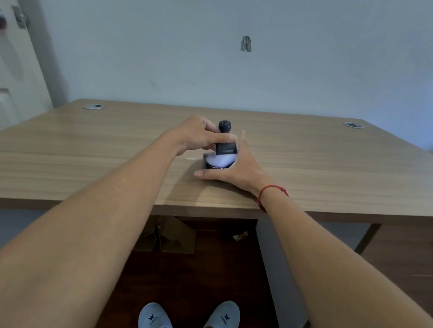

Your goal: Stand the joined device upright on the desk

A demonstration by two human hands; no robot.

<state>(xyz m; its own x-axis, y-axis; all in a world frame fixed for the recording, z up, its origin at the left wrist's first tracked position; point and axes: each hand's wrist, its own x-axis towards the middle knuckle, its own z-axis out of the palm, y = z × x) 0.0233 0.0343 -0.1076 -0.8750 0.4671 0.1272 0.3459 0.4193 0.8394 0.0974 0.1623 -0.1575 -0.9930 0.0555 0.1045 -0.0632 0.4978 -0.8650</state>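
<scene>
The desk (316,160) carries a small dark box (207,163) near the centre of its front edge. The right hand (236,168) braces the box, thumb and fingers straight. The left hand (199,135) grips the black handle of a brush (226,149), which stands upright with its white bristles in the box.

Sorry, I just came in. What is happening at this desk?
A person works at a wooden desk with both bare hands. The left hand grips a black knob-handled tool, whose white rounded end sits in the top of a small black box. The right hand braces that box on the desk, thumb and fingers straight beside it. Most of the tool is above the box.
</scene>
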